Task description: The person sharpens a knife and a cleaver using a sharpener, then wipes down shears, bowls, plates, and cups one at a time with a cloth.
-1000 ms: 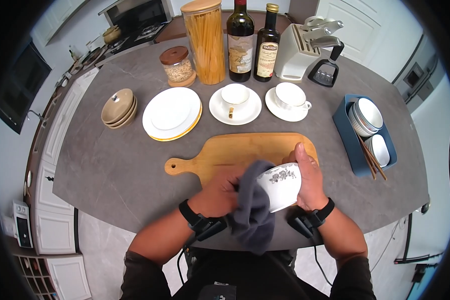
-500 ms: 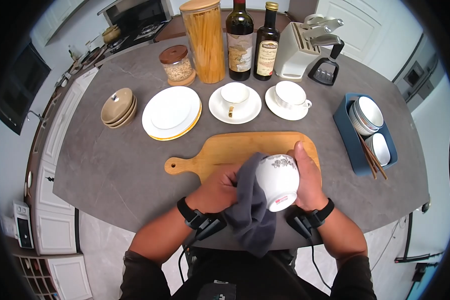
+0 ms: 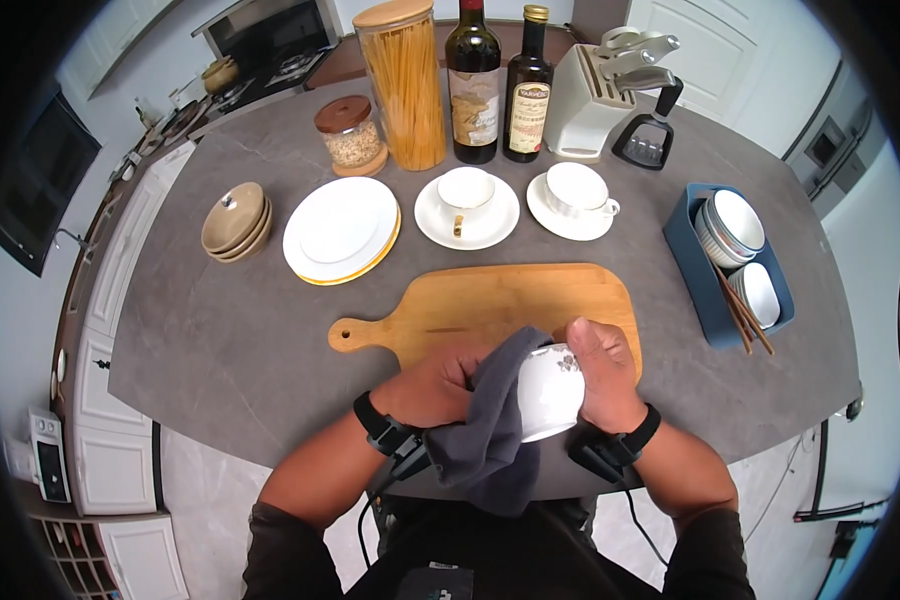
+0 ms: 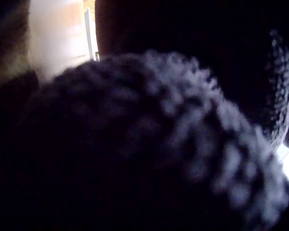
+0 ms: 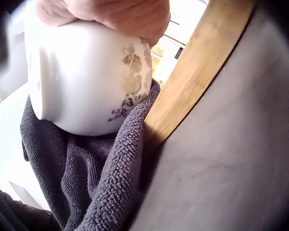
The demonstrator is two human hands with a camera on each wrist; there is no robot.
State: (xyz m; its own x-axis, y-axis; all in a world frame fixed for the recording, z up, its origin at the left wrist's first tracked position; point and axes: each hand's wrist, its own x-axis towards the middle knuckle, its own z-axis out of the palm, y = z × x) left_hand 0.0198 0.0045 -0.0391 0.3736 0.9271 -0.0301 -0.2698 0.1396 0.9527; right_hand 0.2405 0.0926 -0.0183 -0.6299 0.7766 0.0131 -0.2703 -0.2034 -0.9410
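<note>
My right hand [image 3: 610, 380] grips a white bowl [image 3: 550, 402] with a grey floral band near its rim, thumb on the upper side. In the right wrist view the bowl [image 5: 82, 82] lies tipped on its side, its foot ring facing left. A dark grey terry cloth [image 3: 492, 420] is bunched in my left hand [image 3: 430, 388] and wraps the bowl's left side and rim. Some left fingers are hidden behind the cloth. Close up and dark, the cloth [image 4: 183, 115] fills most of the left wrist view. Both hands are over the near edge of a wooden cutting board [image 3: 520, 290].
Behind the board stand stacked white plates [image 3: 340, 230] and two cups on saucers [image 3: 467, 235]. Brown bowls [image 3: 238, 222] are at left; a blue bin [image 3: 695, 270] with bowls and chopsticks is at right. Jars, bottles [image 3: 473, 100] and a knife block [image 3: 588, 110] line the back.
The bowl has turned in my right hand: its foot faced the camera half a second ago, and now its side does. The right hand has come slightly lower, and the cloth has shifted around the bowl.
</note>
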